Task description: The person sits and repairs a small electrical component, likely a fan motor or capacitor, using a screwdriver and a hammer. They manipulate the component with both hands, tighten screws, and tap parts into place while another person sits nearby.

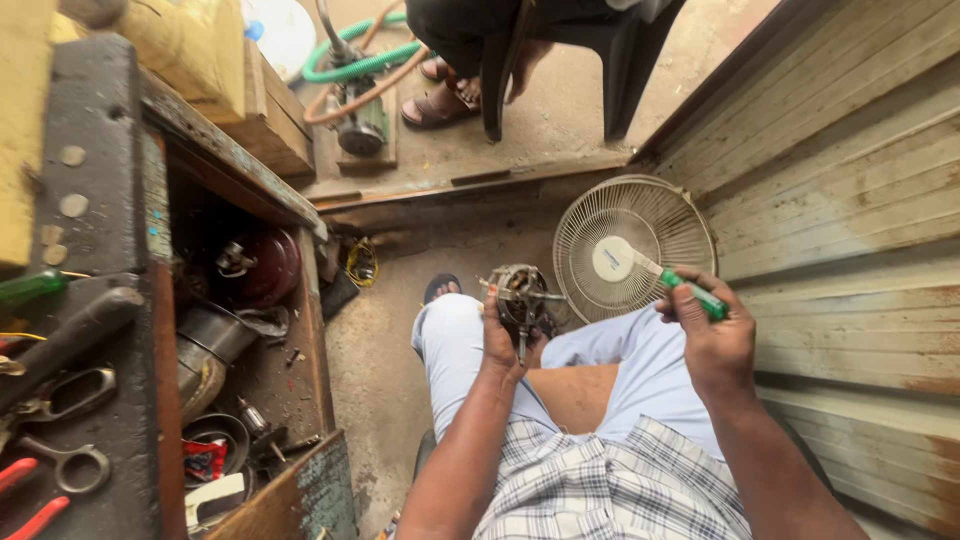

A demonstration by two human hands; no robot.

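The person sits low with a checked shirt (pixel 590 480) and pale trousers (pixel 640 370) nearest to view, both forearms reaching out over the knees. The left hand (pixel 497 345) is wrapped around a small electric motor (pixel 520 295), gripping it from below so that its shaft and windings stand above the left knee. The right hand (pixel 712 335) is curled tight on a green-handled screwdriver (pixel 690 290), held up and apart from the motor, its tip pointing toward the fan guard (pixel 630 245) that leans against the corrugated metal wall (pixel 850 200) just beyond. To the left, a worn workbench (pixel 95 330) carries scissors (pixel 60 400) and red-handled pliers (pixel 25 500), and the open shelf under it is crowded with dark metal parts. Farther off, past the doorsill, a green hose (pixel 365 60) loops over a small pump, and another person's sandalled feet (pixel 440 95) rest beside a dark plastic chair (pixel 600 50).
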